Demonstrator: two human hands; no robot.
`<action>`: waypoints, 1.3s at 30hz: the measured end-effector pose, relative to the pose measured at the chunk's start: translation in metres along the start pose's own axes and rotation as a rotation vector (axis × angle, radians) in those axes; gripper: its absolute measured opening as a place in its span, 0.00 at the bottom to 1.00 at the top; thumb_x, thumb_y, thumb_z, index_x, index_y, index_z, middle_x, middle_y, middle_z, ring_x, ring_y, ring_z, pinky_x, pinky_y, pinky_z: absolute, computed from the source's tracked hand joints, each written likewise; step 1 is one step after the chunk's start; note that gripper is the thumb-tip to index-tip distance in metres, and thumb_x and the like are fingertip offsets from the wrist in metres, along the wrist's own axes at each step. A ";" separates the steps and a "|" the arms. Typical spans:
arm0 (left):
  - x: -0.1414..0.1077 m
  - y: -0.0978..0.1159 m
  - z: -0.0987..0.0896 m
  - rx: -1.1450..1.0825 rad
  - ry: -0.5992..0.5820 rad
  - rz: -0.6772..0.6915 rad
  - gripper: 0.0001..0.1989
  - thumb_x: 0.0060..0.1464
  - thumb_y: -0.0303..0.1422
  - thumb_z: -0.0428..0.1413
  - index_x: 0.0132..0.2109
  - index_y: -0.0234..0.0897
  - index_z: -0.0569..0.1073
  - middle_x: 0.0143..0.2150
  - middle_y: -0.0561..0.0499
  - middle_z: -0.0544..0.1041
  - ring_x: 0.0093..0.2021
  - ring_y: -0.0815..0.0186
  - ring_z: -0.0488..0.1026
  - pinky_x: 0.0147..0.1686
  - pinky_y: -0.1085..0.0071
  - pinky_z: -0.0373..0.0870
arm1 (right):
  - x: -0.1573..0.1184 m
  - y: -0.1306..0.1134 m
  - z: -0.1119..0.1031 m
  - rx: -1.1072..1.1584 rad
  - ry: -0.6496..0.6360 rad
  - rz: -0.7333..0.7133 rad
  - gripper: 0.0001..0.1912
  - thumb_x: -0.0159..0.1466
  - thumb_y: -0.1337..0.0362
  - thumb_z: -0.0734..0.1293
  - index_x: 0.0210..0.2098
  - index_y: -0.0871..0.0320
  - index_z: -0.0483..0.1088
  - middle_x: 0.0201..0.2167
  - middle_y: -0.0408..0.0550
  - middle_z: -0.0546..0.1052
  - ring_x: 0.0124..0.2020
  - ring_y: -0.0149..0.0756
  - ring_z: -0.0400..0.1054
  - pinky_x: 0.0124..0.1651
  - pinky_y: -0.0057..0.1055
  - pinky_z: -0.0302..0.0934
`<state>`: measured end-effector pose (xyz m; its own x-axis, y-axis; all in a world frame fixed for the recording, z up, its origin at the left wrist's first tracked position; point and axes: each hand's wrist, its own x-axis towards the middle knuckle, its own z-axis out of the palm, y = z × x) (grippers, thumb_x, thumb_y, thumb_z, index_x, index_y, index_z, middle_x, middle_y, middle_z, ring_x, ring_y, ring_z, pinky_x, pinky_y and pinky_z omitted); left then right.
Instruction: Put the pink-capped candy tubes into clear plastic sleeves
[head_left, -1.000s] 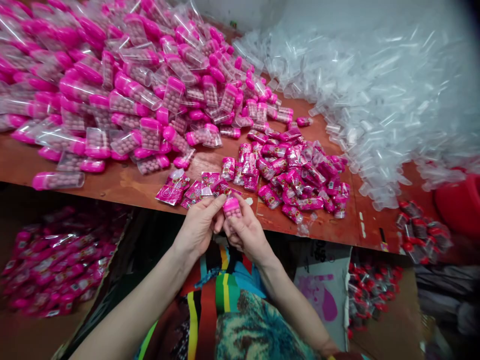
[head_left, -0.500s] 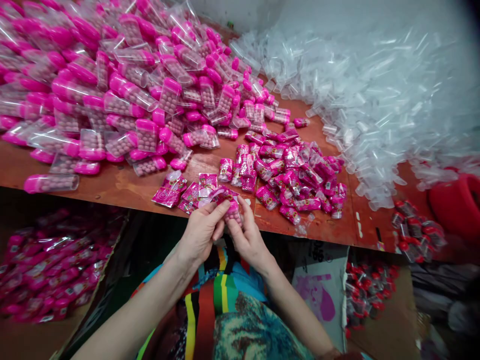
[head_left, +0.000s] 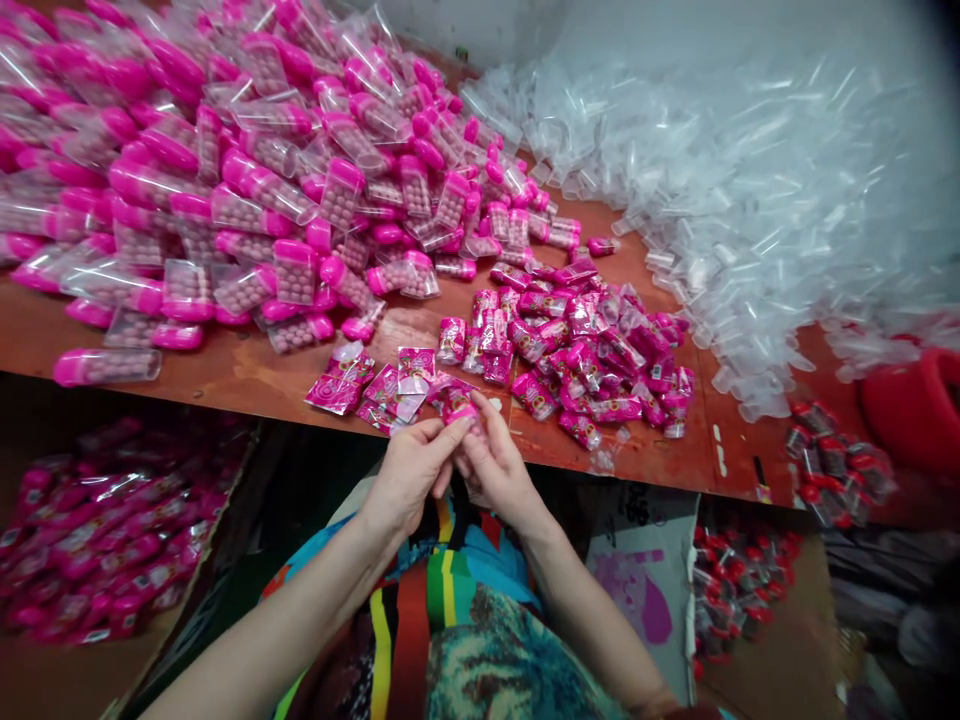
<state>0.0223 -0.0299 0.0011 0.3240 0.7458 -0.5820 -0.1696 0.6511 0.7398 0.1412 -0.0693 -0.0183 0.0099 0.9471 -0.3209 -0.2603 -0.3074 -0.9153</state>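
Note:
At the table's front edge, my left hand (head_left: 411, 462) and my right hand (head_left: 496, 462) are closed together on one small candy container (head_left: 459, 404) with a printed pink wrapper around it. My left thumb presses on its near end, and my right fingers grip its right side. Much of the container is hidden by the fingers. Just left of it lie flat printed pink sleeves (head_left: 415, 370) and a small stack of them (head_left: 340, 380). To the right is a heap of wrapped containers (head_left: 592, 350) in the same pink print.
Clear candy tubes with pink caps (head_left: 292, 270) are piled on the left of the wooden table (head_left: 247, 385). Clear empty tubes (head_left: 720, 220) cover the back right. A red tub (head_left: 911, 400) and red-capped containers (head_left: 832, 455) stand right. Below is a box of pink packs (head_left: 112, 540).
The pink wrapper now covers more of the container, whose candy balls showed plainly before. Both hands have shifted slightly, with the left thumb now lower on the near end.

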 end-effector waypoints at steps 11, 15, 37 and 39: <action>0.011 0.007 -0.007 -0.182 -0.155 -0.033 0.18 0.55 0.43 0.59 0.26 0.35 0.68 0.12 0.59 0.63 0.12 0.79 0.51 0.15 0.78 0.46 | -0.006 0.005 -0.010 0.140 -0.110 0.055 0.37 0.64 0.52 0.66 0.68 0.45 0.46 0.28 0.40 0.68 0.19 0.26 0.57 0.21 0.25 0.53; 0.005 0.001 -0.003 -0.135 -0.196 -0.064 0.17 0.55 0.44 0.59 0.27 0.34 0.69 0.12 0.59 0.63 0.11 0.79 0.51 0.15 0.78 0.46 | -0.006 0.009 -0.015 0.141 -0.080 0.036 0.34 0.65 0.52 0.66 0.66 0.46 0.49 0.24 0.37 0.67 0.17 0.25 0.56 0.21 0.24 0.51; 0.002 -0.006 -0.006 0.007 -0.003 -0.022 0.17 0.54 0.43 0.58 0.44 0.34 0.75 0.39 0.42 0.82 0.11 0.80 0.58 0.14 0.76 0.49 | 0.046 -0.078 -0.047 -0.092 0.317 -0.354 0.29 0.69 0.47 0.55 0.67 0.43 0.46 0.33 0.43 0.75 0.18 0.26 0.60 0.25 0.28 0.57; 0.004 -0.006 -0.011 0.027 0.056 -0.012 0.16 0.54 0.43 0.57 0.39 0.32 0.75 0.35 0.42 0.82 0.10 0.80 0.56 0.12 0.77 0.45 | 0.048 -0.072 -0.042 -0.343 0.313 -0.382 0.25 0.69 0.51 0.58 0.64 0.47 0.55 0.31 0.43 0.75 0.22 0.29 0.63 0.28 0.29 0.59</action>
<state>0.0145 -0.0294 -0.0096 0.2734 0.7451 -0.6084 -0.1403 0.6566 0.7411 0.2008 -0.0054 0.0222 0.3384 0.9402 0.0376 0.1439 -0.0122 -0.9895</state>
